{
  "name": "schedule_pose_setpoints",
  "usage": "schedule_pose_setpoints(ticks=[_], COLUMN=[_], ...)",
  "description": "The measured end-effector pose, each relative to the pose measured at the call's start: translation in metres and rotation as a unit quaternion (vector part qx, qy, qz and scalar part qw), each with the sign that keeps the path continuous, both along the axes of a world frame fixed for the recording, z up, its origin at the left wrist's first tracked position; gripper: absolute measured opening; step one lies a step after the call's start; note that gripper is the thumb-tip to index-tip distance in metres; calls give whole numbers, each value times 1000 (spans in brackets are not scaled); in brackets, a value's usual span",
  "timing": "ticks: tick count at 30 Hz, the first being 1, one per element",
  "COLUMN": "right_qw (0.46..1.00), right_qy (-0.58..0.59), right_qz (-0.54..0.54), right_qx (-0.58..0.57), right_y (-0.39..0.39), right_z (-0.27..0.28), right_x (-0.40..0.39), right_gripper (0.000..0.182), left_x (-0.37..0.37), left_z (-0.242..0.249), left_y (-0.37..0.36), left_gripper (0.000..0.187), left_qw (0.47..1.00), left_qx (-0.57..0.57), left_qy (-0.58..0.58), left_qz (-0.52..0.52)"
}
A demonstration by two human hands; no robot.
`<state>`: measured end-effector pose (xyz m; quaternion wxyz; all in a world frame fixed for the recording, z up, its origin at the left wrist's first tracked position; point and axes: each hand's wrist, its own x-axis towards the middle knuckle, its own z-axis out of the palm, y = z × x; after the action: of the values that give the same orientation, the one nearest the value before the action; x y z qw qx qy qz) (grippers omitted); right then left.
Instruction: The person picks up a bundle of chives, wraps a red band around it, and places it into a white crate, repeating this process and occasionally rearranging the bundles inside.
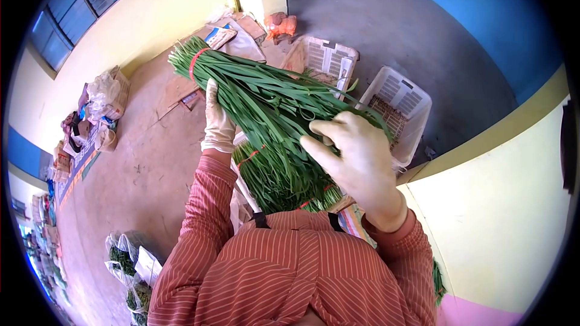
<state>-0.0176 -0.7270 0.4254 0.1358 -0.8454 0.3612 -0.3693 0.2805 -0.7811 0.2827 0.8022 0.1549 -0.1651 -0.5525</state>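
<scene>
A large bundle of long green leaves point(260, 90) lies slantwise across the middle, its pale stem ends at the upper left, bound by a red band point(194, 63). My left hand point(217, 115), in a pale glove, holds the bundle from below near the band, thumb up along its side. Over the leafy end is my right hand point(353, 154), also gloved, with thumb and index finger apart and the other fingers curled. A thin pale loop point(312, 112) shows by its fingertips. Below lie more green bundles point(272, 175) with red bands.
Two white plastic crates point(329, 55) point(409, 93) stand beyond the bundle. An orange mesh sack point(280, 25) sits by the pillar. Bags point(107, 93) line the left wall, and plastic bags of greens point(124, 259) stand at lower left. A cream wall point(495, 187) rises at right.
</scene>
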Motion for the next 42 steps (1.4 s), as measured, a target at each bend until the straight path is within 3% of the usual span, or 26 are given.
schedule_pose_setpoints(ticks=[2,4,6,10,12,14,16,17,19,21,22,23,25,26,28,29,31,33,35,36,38,39,41,42], right_qw=[992,991,981,929,920,869,850,849,861,824,921,959,863,864,858,926,973,949,949,958,903,904,842,843], right_qy=[119,116,-68,-192,-292,-414,-400,-391,-332,-246,-46,138,331,332,237,150,10,-112,-203,-214,-348,-345,-412,-411], right_qz=[2,29,99,58,46,29,-124,-168,-183,-203,-176,-181,-234,-231,-300,-271,-223,-184,-51,-36,-14,-12,-10,-8], right_qx=[46,65,154,313,255,271,320,312,339,469,345,168,302,300,344,218,61,231,235,190,254,253,349,348], right_y=[-8,-19,-28,-29,-31,-30,-17,-7,-3,17,27,37,63,61,50,42,21,4,4,3,-10,-21,-43,-50], right_z=[-3,-19,-36,-38,-48,-40,-23,-30,-82,-128,-214,-297,-306,-288,-243,-240,-184,-122,-73,-61,-52,-51,-57,-60], right_x=[7,10,8,1,1,-18,-50,-67,-113,-146,-183,-218,-224,-217,-190,-183,-139,-94,-58,-40,-12,-4,11,15], right_gripper=[23,22,20,18,14,15,17,19,25,26,25,25,27,27,27,23,22,25,30,32,32,32,33,33], left_x=[1,2,-1,-14,-15,-9,-10,-4,10,16,17,19,23,25,29,30,31,27,26,25,20,18,13,10], left_z=[-3,-2,1,11,9,1,6,5,-5,-8,-7,-7,-7,-9,-12,-12,-11,-6,-2,-2,-1,1,7,11], left_y=[0,0,1,3,-3,-20,-27,-32,-40,-41,-38,-36,-35,-36,-33,-32,-34,-31,-29,-29,-30,-30,-27,-25], left_gripper=[50,49,50,51,50,43,42,53,55,58,58,53,49,49,48,48,48,48,48,48,48,48,49,49], left_qw=[1000,1000,1000,997,996,997,996,994,993,989,990,989,987,987,986,986,981,983,984,984,984,983,981,980], left_qx=[1,2,18,44,58,49,86,107,114,139,136,136,139,137,140,142,155,146,138,131,123,128,133,134], left_qy=[5,11,-22,-59,-59,-47,-1,-15,-3,-8,-10,18,50,50,46,45,68,76,86,92,101,107,113,115], left_qz=[-8,-14,-1,13,31,32,16,33,30,43,46,46,56,60,75,75,95,86,77,76,76,80,87,93])
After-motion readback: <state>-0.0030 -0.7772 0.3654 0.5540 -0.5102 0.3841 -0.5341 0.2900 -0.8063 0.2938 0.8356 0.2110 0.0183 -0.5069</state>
